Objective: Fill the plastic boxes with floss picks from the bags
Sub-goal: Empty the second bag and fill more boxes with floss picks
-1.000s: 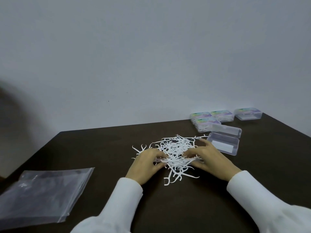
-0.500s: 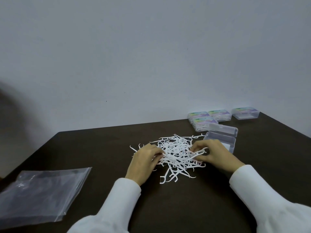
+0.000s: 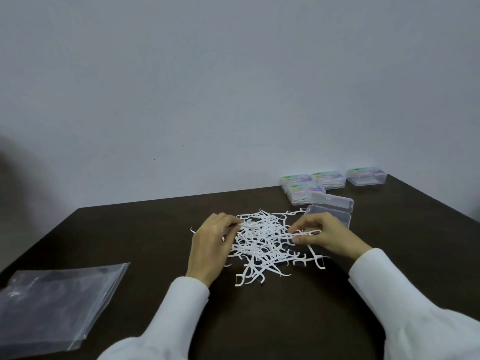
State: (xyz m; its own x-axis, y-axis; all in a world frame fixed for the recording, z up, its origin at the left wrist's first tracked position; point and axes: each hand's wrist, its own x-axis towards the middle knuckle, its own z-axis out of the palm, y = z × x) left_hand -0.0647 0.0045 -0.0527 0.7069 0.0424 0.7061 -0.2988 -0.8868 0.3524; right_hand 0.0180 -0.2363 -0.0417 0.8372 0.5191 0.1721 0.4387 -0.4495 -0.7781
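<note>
Head view: right hand (image 3: 330,233) has lifted floss picks (image 3: 262,240).

No legible text anywhere. Four closed boxes (image 3: 305,190) at the table's far right carry coloured lid labels, green and purple bands, but the print is too small and blurred to read.

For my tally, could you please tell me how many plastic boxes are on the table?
5: four closed boxes at the far right edge, and one open box beyond the right hand. None looks hidden.
</note>
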